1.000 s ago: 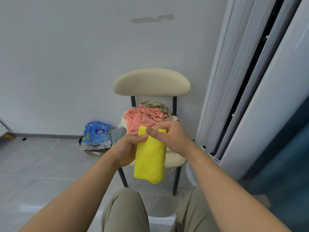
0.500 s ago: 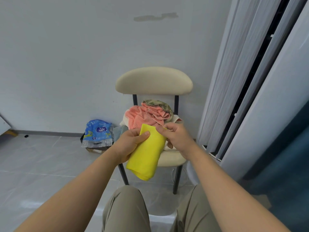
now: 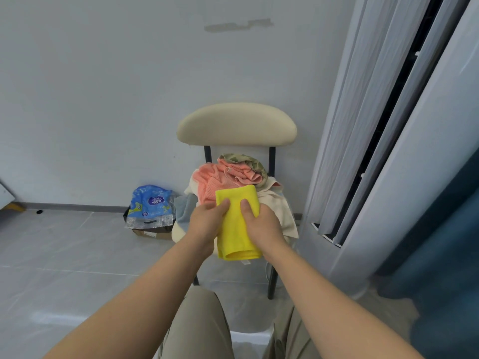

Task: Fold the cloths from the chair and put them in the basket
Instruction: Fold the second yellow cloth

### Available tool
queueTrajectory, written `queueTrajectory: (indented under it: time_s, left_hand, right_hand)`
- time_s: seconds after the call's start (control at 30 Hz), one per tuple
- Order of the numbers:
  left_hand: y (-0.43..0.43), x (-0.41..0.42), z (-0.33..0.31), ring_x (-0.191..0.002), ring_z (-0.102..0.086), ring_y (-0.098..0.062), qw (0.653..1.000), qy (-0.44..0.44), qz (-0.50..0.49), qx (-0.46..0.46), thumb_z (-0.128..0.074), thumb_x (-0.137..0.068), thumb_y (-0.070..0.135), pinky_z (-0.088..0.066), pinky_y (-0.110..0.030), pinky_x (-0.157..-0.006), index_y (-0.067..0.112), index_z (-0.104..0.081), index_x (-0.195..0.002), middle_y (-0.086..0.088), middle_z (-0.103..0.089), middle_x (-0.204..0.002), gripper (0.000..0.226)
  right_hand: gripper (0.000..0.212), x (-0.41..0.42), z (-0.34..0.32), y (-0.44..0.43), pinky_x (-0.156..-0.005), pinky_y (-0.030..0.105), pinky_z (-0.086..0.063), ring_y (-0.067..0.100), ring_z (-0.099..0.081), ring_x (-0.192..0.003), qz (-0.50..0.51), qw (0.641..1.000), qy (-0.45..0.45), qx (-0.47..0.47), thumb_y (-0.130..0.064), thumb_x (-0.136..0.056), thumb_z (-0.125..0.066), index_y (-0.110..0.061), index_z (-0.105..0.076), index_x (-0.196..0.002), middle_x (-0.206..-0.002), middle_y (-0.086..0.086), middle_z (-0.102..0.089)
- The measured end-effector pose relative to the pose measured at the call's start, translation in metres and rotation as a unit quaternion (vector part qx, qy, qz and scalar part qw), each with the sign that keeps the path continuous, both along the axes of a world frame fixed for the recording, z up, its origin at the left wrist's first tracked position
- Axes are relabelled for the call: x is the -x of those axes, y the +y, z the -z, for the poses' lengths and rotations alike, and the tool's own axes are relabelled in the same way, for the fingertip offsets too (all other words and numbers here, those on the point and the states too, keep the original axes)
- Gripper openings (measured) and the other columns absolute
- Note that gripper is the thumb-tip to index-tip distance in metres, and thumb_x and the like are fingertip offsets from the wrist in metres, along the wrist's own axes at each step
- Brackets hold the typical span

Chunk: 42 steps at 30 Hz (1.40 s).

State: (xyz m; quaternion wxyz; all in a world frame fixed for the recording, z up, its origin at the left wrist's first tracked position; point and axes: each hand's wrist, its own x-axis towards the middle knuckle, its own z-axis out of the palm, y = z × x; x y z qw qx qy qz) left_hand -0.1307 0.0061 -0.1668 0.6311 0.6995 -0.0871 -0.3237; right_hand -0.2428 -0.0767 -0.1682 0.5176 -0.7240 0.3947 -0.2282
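Yellow cloth (image 3: pixel 237 229) now level, underside hidden

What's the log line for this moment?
step: folding | left hand holds yellow cloth | right hand holds yellow cloth | chair: more cloths

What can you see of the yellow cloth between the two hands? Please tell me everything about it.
The yellow cloth is bright, plain and looks like soft microfibre. It is folded into a narrow rectangle of several layers, with a rounded fold at its near end, where a small pale tag peeks out. The left hand grips its left side and the right hand its right side, thumbs on top. It is held in front of the chair.
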Motion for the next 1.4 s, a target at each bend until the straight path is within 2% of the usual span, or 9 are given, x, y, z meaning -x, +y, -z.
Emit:
queueTrajectory:
  time_s: [0.1,0.27,0.37,0.57,0.87,1.0,1.13,1.27,1.4]
  left_hand:
    - [-0.001,0.016,0.004,-0.110,-0.065,-0.028,0.992,0.122,-0.014,0.005,-0.063,-0.097,0.049,-0.053,-0.046,-0.098,0.015,-0.058,-0.130,-0.006,-0.066,-0.123,0.047]
    - [-0.003,0.025,0.010,-0.123,-0.056,-0.037,0.969,-0.192,-0.049,-0.147,-0.034,-0.106,0.053,-0.044,-0.048,-0.105,0.008,-0.053,-0.139,-0.017,-0.063,-0.132,0.060]
    - [0.001,0.025,0.014,-0.111,-0.060,-0.034,0.958,-0.249,-0.060,-0.129,-0.036,-0.107,0.050,-0.043,-0.040,-0.089,0.010,-0.057,-0.117,-0.012,-0.067,-0.112,0.047]
    - [-0.001,0.011,0.028,-0.094,-0.053,-0.026,0.958,-0.246,-0.061,-0.131,-0.039,-0.107,0.048,-0.033,-0.035,-0.078,0.011,-0.051,-0.099,-0.007,-0.059,-0.099,0.039]
    - [-0.040,-0.079,0.065,-0.070,-0.045,-0.004,0.959,-0.215,-0.101,-0.153,-0.038,-0.109,0.045,-0.023,-0.027,-0.065,0.013,-0.049,-0.098,0.012,-0.047,-0.078,0.036]
    - [-0.055,-0.145,0.063,-0.084,-0.050,-0.022,0.954,-0.201,-0.144,-0.171,-0.038,-0.108,0.046,-0.028,-0.032,-0.070,0.013,-0.050,-0.097,0.008,-0.052,-0.081,0.037]
    - [-0.043,-0.185,0.015,-0.088,-0.050,-0.024,0.952,-0.162,-0.144,-0.214,-0.037,-0.108,0.047,-0.029,-0.033,-0.071,0.013,-0.051,-0.097,0.005,-0.053,-0.084,0.038]
    - [0.002,-0.208,-0.077,-0.090,-0.049,-0.026,0.947,-0.127,-0.157,-0.249,-0.038,-0.108,0.046,-0.031,-0.034,-0.074,0.013,-0.052,-0.100,-0.001,-0.055,-0.093,0.036]
    - [0.074,-0.225,-0.180,-0.090,-0.053,-0.029,0.938,-0.118,-0.155,-0.285,-0.040,-0.107,0.045,-0.037,-0.038,-0.075,0.016,-0.047,-0.095,-0.005,-0.058,-0.093,0.033]
  right_hand:
    - [0.054,-0.002,0.000,0.005,-0.080,0.032,-0.040,0.030,-0.062,-0.111,0.003,0.998,0.031,0.055,-0.060,-0.100,-0.046,-0.014,-0.055,-0.128,-0.119,0.007,-0.068]
    - [0.056,-0.008,0.004,0.015,-0.083,0.038,-0.043,0.036,-0.060,-0.114,-0.004,0.995,0.047,0.088,-0.061,-0.103,-0.032,-0.017,-0.054,-0.129,-0.122,0.012,-0.067]
    - [0.053,-0.010,0.007,0.014,-0.088,0.038,-0.042,0.036,-0.058,-0.118,0.019,0.996,0.039,0.077,-0.054,-0.107,-0.027,-0.017,-0.053,-0.134,-0.127,0.012,-0.065]
    - [0.041,-0.016,0.022,0.008,-0.076,0.033,-0.033,0.035,-0.059,-0.111,0.017,0.998,0.043,0.051,-0.044,-0.109,-0.030,-0.012,-0.054,-0.118,-0.117,0.014,-0.066]
    - [0.037,-0.115,0.059,-0.034,-0.083,0.032,-0.036,0.031,-0.054,-0.119,-0.008,0.997,0.056,0.055,-0.038,-0.110,-0.035,-0.013,-0.053,-0.130,-0.127,0.012,-0.063]
    - [0.034,-0.186,0.051,-0.051,-0.075,0.026,-0.029,0.031,-0.055,-0.113,-0.025,0.996,0.063,0.064,-0.034,-0.110,-0.037,-0.010,-0.054,-0.128,-0.122,0.012,-0.065]
    - [0.035,-0.231,0.005,-0.039,-0.075,0.036,-0.037,0.031,-0.061,-0.100,-0.054,0.993,0.102,0.030,-0.038,-0.109,-0.035,-0.012,-0.052,-0.124,-0.108,0.010,-0.066]
    - [0.031,-0.261,-0.080,0.000,-0.069,0.034,-0.028,0.026,-0.057,-0.091,-0.099,0.985,0.142,-0.027,-0.038,-0.110,-0.032,-0.013,-0.050,-0.114,-0.092,0.000,-0.056]
    - [0.050,-0.292,-0.175,0.060,-0.088,0.038,-0.043,0.033,-0.059,-0.111,-0.136,0.971,0.181,-0.078,-0.046,-0.109,-0.028,-0.008,-0.059,-0.117,-0.114,0.014,-0.065]
